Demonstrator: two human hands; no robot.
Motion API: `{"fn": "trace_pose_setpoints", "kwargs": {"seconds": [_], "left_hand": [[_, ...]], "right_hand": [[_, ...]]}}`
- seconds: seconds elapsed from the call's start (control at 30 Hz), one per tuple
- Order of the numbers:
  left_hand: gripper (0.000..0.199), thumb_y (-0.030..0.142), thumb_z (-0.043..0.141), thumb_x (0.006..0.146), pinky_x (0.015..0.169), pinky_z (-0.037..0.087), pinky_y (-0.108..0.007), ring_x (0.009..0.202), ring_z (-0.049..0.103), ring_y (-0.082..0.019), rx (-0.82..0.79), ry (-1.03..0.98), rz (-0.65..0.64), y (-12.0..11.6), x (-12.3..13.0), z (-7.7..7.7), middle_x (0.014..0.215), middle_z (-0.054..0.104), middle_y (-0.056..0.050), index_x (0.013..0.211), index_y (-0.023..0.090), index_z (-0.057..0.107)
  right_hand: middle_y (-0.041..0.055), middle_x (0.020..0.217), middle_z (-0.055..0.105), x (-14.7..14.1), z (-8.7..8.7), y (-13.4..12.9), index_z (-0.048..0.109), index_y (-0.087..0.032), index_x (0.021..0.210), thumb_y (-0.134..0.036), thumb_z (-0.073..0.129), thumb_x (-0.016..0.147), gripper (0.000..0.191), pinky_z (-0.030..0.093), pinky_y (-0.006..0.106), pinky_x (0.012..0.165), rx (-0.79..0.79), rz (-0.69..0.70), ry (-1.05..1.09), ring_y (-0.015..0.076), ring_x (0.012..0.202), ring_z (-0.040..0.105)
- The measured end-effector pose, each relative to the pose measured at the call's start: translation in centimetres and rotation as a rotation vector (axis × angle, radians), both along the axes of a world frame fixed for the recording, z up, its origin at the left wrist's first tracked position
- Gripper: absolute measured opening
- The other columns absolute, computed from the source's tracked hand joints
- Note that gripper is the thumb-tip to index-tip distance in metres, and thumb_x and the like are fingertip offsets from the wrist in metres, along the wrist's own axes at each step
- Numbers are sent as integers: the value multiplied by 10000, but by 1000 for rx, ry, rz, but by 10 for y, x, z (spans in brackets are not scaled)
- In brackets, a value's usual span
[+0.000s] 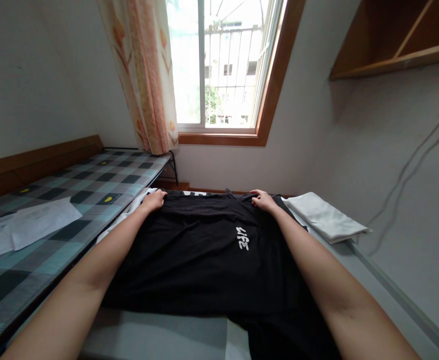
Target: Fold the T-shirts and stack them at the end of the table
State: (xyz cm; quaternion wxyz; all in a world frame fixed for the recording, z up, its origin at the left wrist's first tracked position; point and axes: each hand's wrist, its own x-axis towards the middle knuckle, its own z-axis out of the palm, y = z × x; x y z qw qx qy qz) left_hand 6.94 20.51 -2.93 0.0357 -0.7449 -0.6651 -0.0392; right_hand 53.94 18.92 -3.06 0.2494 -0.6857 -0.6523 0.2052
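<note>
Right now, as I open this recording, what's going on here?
A person's left hand and right hand hold the far edge of a black fabric garment with white "LIFE" lettering. It lies spread and lightly wrinkled over a pale, flat surface. A folded white cloth lies to the right of the garment. At left, white paper sheets lie on a checked mattress.

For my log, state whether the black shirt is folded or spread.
Spread: the black shirt lies broad, LIFE print showing, left hand and right hand at its far edge.
</note>
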Motion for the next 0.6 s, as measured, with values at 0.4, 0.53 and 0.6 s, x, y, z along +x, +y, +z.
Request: {"fn": "trace_pose_setpoints", "kwargs": {"seconds": [0.4,0.53,0.6], "left_hand": [[297,246,524,814,828,514,-294,1030,647,-253,101,-140,117,9,-7,-3,1095,712,-78,1024,220,732],[304,231,524,809,758,528,-266,817,698,-205,133,-236,154,18,-2,3,992,743,-54,1029,205,733],[310,212,516,814,749,533,-270,745,696,-191,154,-279,164,26,1,8,963,744,-54,1035,188,731]], "right_hand": [[101,982,739,-14,-2,20,757,-225,955,-234,567,801,244,489,357,907,47,-142,-189,257,1009,663],[72,772,742,-14,3,25,750,-183,895,-208,503,815,261,520,284,814,106,-207,-84,205,833,701],[86,781,743,-15,9,31,743,-158,896,-206,476,833,279,521,264,801,144,-245,-35,194,807,703]]}}
